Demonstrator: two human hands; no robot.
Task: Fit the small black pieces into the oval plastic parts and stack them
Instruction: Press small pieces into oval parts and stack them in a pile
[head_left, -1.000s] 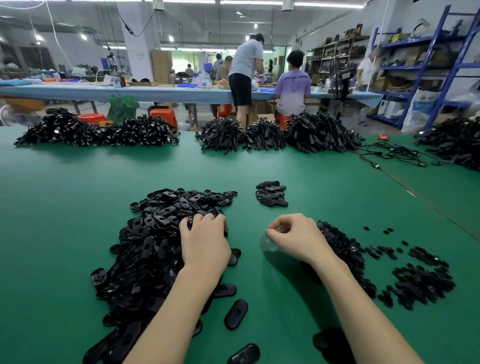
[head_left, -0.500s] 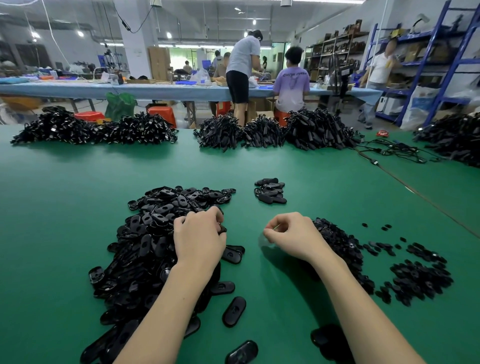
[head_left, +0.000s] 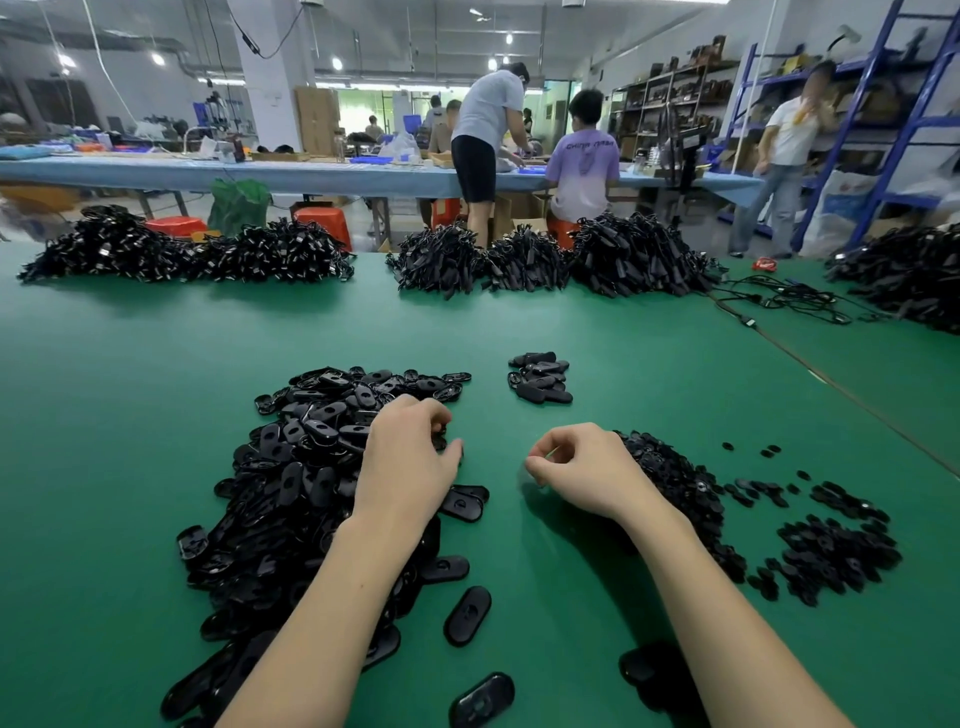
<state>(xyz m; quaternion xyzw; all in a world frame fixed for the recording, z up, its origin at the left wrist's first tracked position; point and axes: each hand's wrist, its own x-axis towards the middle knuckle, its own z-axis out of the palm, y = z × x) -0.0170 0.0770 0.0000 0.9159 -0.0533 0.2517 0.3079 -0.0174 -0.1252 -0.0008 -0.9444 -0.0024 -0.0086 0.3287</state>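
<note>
Oval plastic parts lie in a large loose heap on the green table, left of centre: glossy black, flat, elongated with rounded ends, many showing a shallow recess with a small hole or slot in the middle. Several have slid free of the heap toward the near edge, among them one lying alone and another at the bottom of the view. A small stack of the same ovals sits apart, farther back and right of the heap. The small black pieces form a darker, finer pile on the right, with a second scattered patch and loose bits beyond it. The left hand rests on the right edge of the big heap, fingers curled down into the parts; whether it grips one I cannot tell. The right hand hovers just left of the small pieces, thumb and forefinger drawn together as if pinching, though whatever lies between them is too small to make out. Across the room a seated person's lilac shirt carries lettering, too blurred to read.
</note>
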